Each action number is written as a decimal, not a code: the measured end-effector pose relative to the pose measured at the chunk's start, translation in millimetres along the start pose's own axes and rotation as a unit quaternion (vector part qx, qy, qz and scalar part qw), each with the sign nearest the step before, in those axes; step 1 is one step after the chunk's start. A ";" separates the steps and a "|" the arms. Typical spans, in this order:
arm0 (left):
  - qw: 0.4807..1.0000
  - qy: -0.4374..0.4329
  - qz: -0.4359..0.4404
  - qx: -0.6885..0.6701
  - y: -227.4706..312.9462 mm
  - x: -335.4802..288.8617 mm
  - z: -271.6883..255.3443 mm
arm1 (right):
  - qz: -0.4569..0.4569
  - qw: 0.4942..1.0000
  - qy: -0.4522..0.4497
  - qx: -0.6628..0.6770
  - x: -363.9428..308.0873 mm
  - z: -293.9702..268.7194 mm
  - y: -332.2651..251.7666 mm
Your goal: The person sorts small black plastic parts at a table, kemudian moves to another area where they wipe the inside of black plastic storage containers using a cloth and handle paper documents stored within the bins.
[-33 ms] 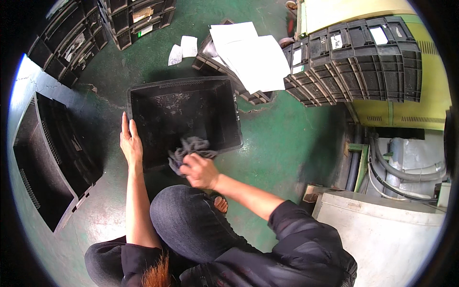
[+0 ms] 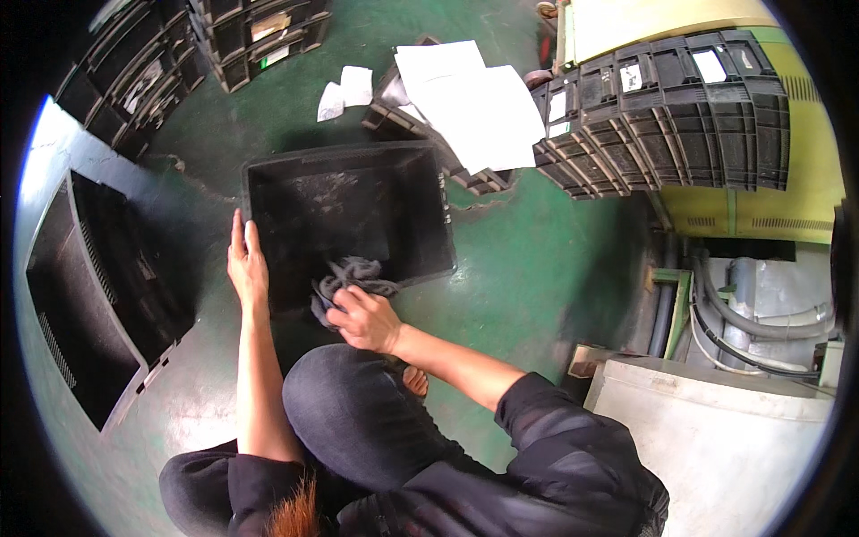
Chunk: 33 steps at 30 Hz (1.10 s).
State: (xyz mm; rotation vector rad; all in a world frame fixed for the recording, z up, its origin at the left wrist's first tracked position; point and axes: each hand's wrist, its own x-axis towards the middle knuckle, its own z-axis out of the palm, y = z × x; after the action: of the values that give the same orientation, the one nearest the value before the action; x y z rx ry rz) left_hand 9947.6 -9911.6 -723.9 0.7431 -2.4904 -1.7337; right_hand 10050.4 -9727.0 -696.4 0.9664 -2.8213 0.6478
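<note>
A black plastic crate (image 2: 335,210) lies before me on the floor, its hollow inside facing up and scuffed with pale marks. My left hand (image 2: 248,268) holds its left edge, fingers stretched along the outer side and thumb by the rim. Bunched in my right hand (image 2: 367,320) is a dark grey cloth (image 2: 344,279), at the crate's near edge, close to my raised knee. The fingers are curled into the cloth, and part of the near rim is hidden behind hand and cloth.
White paper sheets (image 2: 470,107) cover another black crate (image 2: 394,103) beyond. Two small slips (image 2: 356,85) lie on the green floor. Stacked black crates (image 2: 662,116) stand at the right, others (image 2: 130,76) far left. A large black bin (image 2: 76,304) is at my left, a pale cabinet (image 2: 707,430) at right.
My right hand and the cloth have shifted slightly left and nearer me. The left hand keeps its place on the crate.
</note>
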 end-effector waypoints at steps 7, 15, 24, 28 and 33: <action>0.850 -0.174 -0.201 -0.455 -37.0 19.9 -20.1 | 0.013 0.998 0.020 0.064 94.0 45.5 -29.7; 0.814 -0.150 -0.251 -0.502 -34.9 10.8 -18.7 | 0.008 0.998 0.042 -0.038 169.9 57.1 -11.4; 0.999 -0.008 0.008 0.045 -20.6 -2.4 -2.9 | 0.233 0.972 -0.020 -0.032 108.6 34.9 79.8; 0.991 0.029 0.070 0.106 -5.5 -3.1 -0.5 | 0.007 0.982 -0.170 -0.080 88.3 90.5 92.2; 0.992 0.027 0.038 0.114 -4.1 1.1 -3.2 | 0.101 0.974 -0.197 -0.051 81.5 43.5 177.6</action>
State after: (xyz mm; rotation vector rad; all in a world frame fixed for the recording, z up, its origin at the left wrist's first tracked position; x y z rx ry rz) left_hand 9949.1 -9916.0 -726.6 0.6866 -2.6712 -1.4011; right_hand 9880.7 -9665.3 -782.7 0.8803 -3.2957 0.3523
